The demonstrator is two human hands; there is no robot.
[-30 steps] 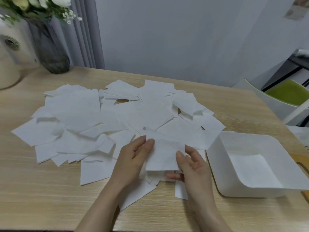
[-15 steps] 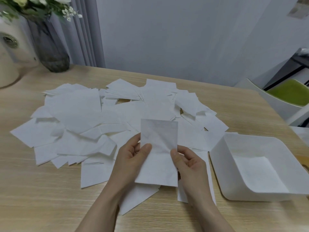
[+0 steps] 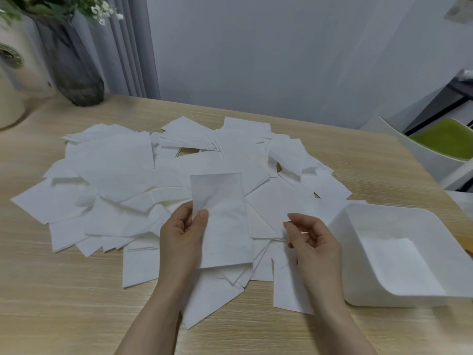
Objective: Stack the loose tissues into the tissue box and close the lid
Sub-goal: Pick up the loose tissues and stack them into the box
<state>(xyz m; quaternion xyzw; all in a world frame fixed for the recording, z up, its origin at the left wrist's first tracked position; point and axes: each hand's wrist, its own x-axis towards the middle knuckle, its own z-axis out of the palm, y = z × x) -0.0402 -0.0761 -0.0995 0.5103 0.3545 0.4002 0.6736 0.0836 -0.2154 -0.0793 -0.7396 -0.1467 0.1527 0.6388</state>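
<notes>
Several loose white tissues (image 3: 122,180) lie scattered in an overlapping heap across the wooden table (image 3: 64,290). My left hand (image 3: 183,234) pinches one folded tissue (image 3: 222,221) by its left edge and holds it upright above the heap. My right hand (image 3: 311,242) hovers to the right of that tissue with fingers loosely curled, its fingertips at the corner of another tissue (image 3: 273,208) in the heap. The open white tissue box (image 3: 358,285) stands at the right, with a tissue (image 3: 394,262) lying flat on its bottom. No lid is clearly in view.
A dark glass vase (image 3: 74,70) with flowers and a cream appliance (image 3: 12,80) stand at the table's back left. A white chair with a green seat (image 3: 445,139) sits beyond the right edge.
My right hand has let go of the held tissue and moved right toward the heap near the box. My left hand alone keeps the tissue raised.
</notes>
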